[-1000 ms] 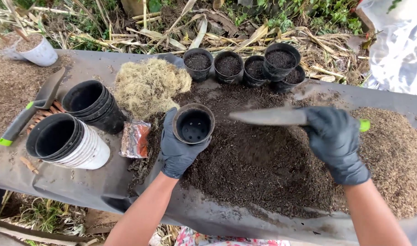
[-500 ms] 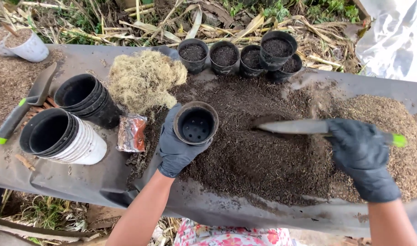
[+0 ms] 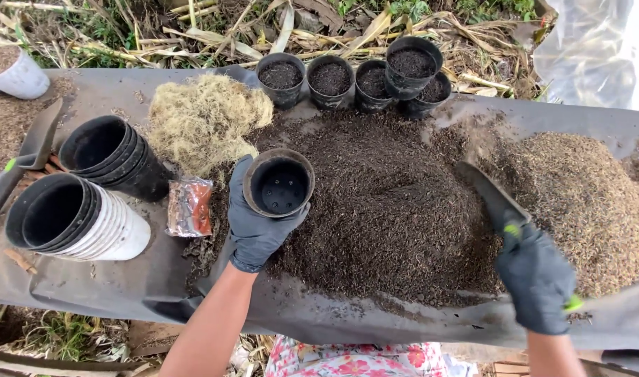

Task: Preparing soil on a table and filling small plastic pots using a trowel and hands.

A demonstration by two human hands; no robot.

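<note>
moss clump (image 3: 207,122), stacked pots (image 3: 110,157) beside held pot (image 3: 279,185).

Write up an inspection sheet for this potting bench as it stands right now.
Surface: dark sheet under a dark soil heap, lighter husk heap at right.
Job's things: empty black pot; trowel, blade on the soil.
Clutter: moss clump, stacked black pots, white-and-black pot stack, small packet, five filled pots, second scoop, white pot.
Grippers: left hand gloved, holding the pot; right hand gloved, gripping the trowel handle.
Cables: nothing seen.
Surroundings: dry stalks, weeds, clear plastic sheet.
</note>
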